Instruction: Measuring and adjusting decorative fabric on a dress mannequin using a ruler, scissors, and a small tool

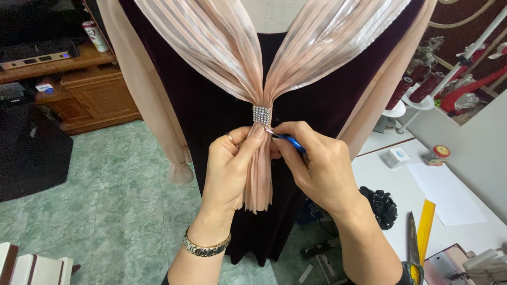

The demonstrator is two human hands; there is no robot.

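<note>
In the head view, a pleated pink scarf (259, 79) was seen gathered at the centre of the frame, over a dark velvet dress (211, 111) on a dress form, and cinched by a small rhinestone band (261, 114). Just below the band, the hanging tail of the scarf was pinched between the thumb and fingers of the left hand (229, 166). A small blue-handled tool (289, 141) was held in the pinched fingers of the right hand (317, 166), its metal tip laid against the fabric right under the band.

It was judged that the thin pleats could be snagged or nicked if the tip were pushed too deep, and that the band could be slid off its place if the tail were tugged downward. A thumb so close to the tip could also be pricked.

Room was tight between the two hands, which nearly touched. At the lower right of the frame the edge of a white table (391, 174) lay near the right forearm, with scissors (412, 237) and a yellow ruler (425, 229) on it. Open green floor (116, 195) was seen at the lower left.
</note>
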